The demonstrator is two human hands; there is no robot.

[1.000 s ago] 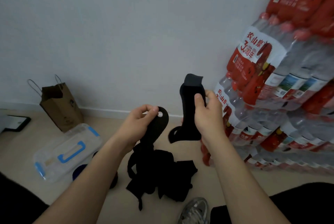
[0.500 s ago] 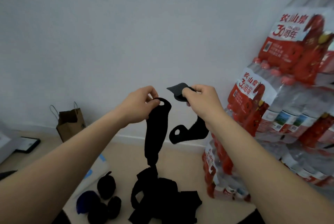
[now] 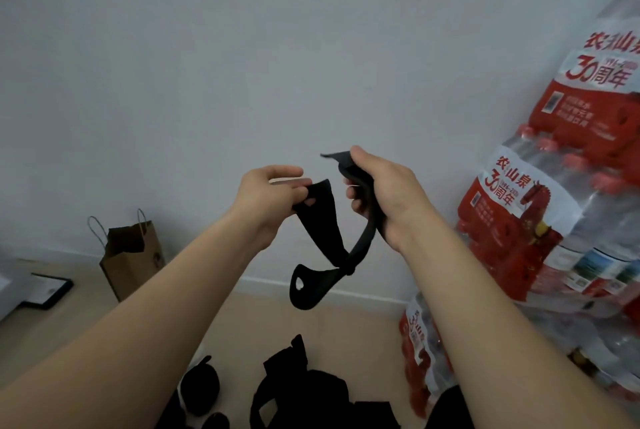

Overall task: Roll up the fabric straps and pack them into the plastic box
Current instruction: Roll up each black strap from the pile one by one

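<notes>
A black fabric strap (image 3: 325,241) hangs in the air between my hands, well above the floor. My left hand (image 3: 273,202) pinches one end of it near a small hole. My right hand (image 3: 379,195) grips the other end, whose tip sticks out above my thumb. The strap sags into a loop below, and a loose tail with another hole dangles at its bottom. A heap of more black straps (image 3: 304,394) lies on the floor beneath. Rolled black straps (image 3: 201,387) sit left of the heap. The plastic box is out of view.
A brown paper bag (image 3: 133,252) stands against the white wall at the left. Shrink-wrapped packs of water bottles (image 3: 540,221) are stacked at the right. A dark flat frame (image 3: 52,290) lies on the floor at the far left.
The strap has been lifted free of the floor heap and my hands have come closer together. The view has tilted up, so the plastic box has left the frame.
</notes>
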